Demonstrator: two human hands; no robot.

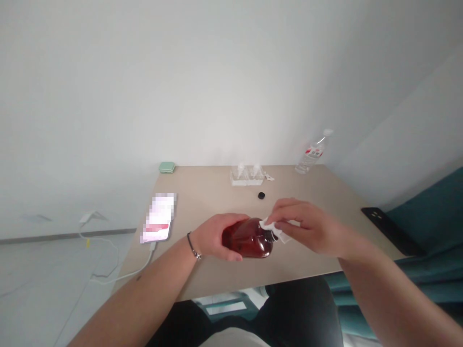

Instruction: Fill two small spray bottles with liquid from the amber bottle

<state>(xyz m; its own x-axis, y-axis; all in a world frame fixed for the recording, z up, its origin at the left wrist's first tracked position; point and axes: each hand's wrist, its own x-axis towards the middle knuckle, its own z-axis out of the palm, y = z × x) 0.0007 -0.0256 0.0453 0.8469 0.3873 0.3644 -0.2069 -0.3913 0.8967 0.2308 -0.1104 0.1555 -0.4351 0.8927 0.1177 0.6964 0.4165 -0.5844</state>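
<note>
My left hand (220, 236) is wrapped round a dark red bottle (249, 241), which lies tilted on its side above the table with its neck to the right. In the fingers of my right hand (298, 221) is a white tissue (269, 225), pressed against the bottle's neck and partly covering it. A small round black cap (261, 195) lies on the table just beyond the bottle. The bottle's far end is hidden behind my left hand.
The table (202, 193) bears a clear tissue box (247, 178) at the back, a clear plastic bottle (311, 153), a small green case (167, 167) and a phone (159, 218) with a white cable (144, 265). A black device (392, 231) sits past the right edge, beside teal fabric (434, 212).
</note>
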